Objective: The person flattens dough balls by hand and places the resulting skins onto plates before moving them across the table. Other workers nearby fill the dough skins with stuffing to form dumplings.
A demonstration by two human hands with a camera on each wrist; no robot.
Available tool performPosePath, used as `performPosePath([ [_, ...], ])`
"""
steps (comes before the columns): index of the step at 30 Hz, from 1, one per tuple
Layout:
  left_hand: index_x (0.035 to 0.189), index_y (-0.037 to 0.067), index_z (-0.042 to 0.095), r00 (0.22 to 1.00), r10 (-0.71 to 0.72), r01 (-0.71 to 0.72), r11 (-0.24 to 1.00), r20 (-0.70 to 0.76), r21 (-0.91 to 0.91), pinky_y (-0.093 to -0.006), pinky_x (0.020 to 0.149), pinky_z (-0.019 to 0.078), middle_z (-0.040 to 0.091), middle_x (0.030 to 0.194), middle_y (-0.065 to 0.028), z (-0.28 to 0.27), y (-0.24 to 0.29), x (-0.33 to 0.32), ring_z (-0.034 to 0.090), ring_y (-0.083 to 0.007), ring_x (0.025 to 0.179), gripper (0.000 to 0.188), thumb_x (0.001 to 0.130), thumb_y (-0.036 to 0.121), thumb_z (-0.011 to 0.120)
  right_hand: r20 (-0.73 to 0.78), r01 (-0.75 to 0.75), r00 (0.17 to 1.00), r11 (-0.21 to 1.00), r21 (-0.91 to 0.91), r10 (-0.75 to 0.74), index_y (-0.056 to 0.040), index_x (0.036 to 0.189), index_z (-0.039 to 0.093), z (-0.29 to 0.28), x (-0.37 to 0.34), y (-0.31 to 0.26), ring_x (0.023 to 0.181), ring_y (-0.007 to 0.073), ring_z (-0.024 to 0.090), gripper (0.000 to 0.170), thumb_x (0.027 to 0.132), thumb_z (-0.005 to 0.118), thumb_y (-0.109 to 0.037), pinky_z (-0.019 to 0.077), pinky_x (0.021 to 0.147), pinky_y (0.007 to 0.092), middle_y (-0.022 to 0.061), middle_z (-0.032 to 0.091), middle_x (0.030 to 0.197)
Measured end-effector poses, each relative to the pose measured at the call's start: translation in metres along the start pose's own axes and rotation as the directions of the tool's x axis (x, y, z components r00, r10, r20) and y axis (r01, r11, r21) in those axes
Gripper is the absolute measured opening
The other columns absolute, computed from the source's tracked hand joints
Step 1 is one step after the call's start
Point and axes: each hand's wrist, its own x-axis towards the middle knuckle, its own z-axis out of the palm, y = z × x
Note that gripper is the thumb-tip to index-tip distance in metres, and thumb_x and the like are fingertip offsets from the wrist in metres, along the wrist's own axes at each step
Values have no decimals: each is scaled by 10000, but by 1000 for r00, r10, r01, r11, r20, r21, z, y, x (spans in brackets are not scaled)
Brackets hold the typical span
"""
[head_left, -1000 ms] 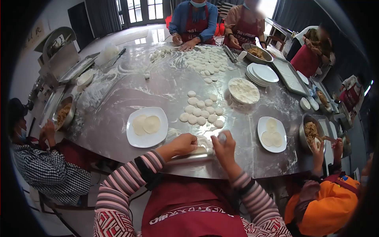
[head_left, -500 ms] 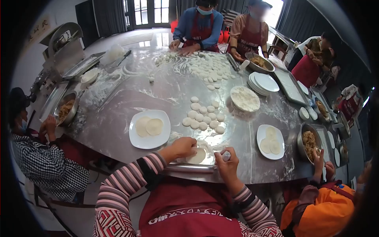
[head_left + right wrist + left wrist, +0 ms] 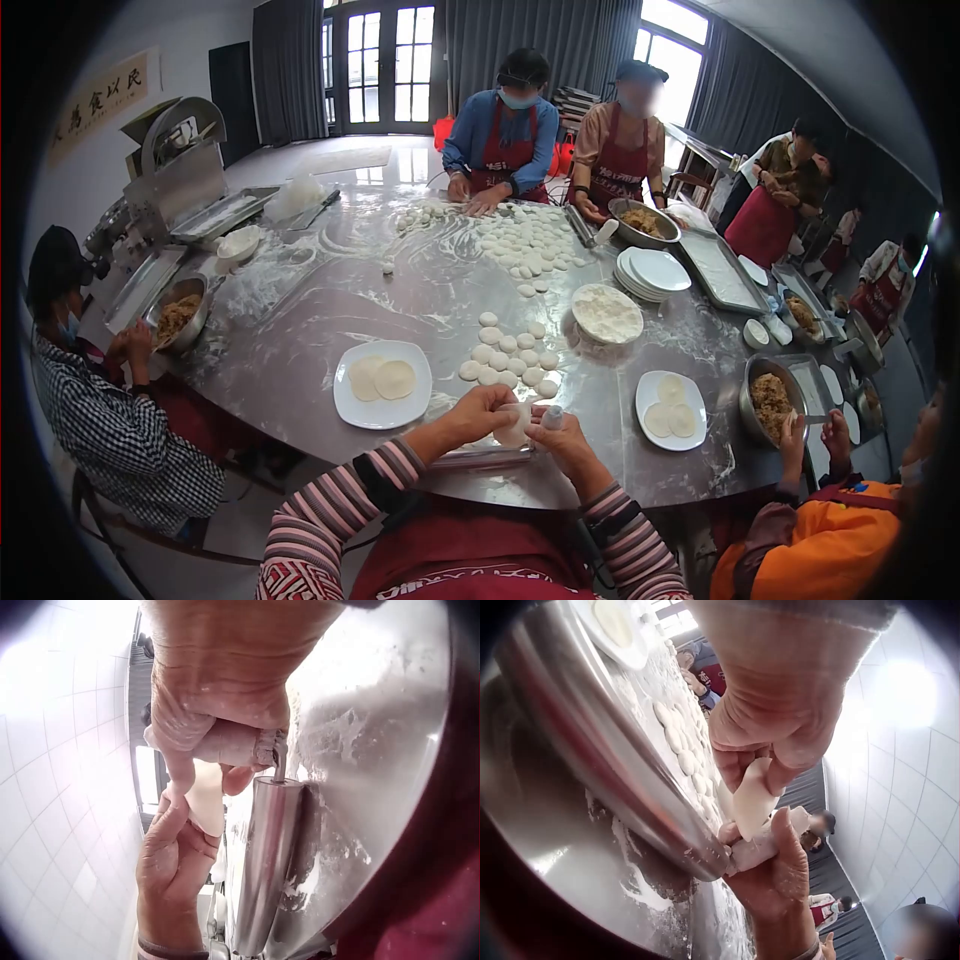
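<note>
Along the table's near edge the roller (image 3: 264, 862) lay left to right, the right hand (image 3: 570, 443) curled round its right-end handle (image 3: 554, 416). Just beyond, the left hand (image 3: 468, 418) pinched a tilted wrapper (image 3: 514, 427), apparently rolled. Farther off, two rounds (image 3: 380, 378) looked done; many thick pieces (image 3: 507, 343) seemingly awaited rolling.

Flour-dusted metal tbl (image 3: 265, 350) is bearing dough rounds (image 3: 510, 356) approx. mid; sq. white plates (image 3: 348, 412) are sitting L & R; flour bowl (image 3: 577, 326) & plate stack (image 3: 655, 272) are standing beyond, R; steel rolling pin (image 3: 266, 862) is lying nr. edge; more dough pcs. (image 3: 525, 240) are covering far end.
</note>
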Motion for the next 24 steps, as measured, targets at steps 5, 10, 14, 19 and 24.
performPosePath([
  [5,869,24,582,996,30,-20,993,-80,117,-195,586,431,578,762,15,-1,-15,5,523,-42,668,70,814,39,623,-63,62,996,997,-53,-66,32,931,621,9,-3,0,728,118,598,251,725,733,-59,474,656,243,55,639,836],
  [10,864,12,599,963,-16,72,978,-270,197,-196,569,432,590,748,-1,-3,-2,1,528,-45,652,96,794,45,655,-146,89,983,988,-125,-107,1,816,635,15,-4,-2,653,97,579,141,713,723,-38,461,580,233,28,626,764],
  [14,884,14,600,960,-87,95,995,-267,14,-195,569,427,589,746,-4,0,-1,-1,521,-43,640,107,822,90,643,-173,92,978,983,-158,-120,-10,798,634,15,-4,-3,620,93,566,130,709,724,-41,458,566,234,23,618,736],
  [19,916,35,601,967,-233,221,968,-99,-117,-190,581,409,566,764,21,3,4,-13,491,-37,654,153,880,184,596,-160,80,981,977,-198,-113,-6,835,634,14,-1,1,622,101,572,146,722,717,-46,463,567,238,30,621,736],
  [24,914,15,613,976,-101,118,990,-194,77,-225,570,418,562,754,18,-31,4,-26,498,-60,663,213,891,220,556,-182,213,950,955,-208,-252,25,935,616,19,-13,3,695,124,602,210,768,698,-74,498,625,246,70,644,804],
])
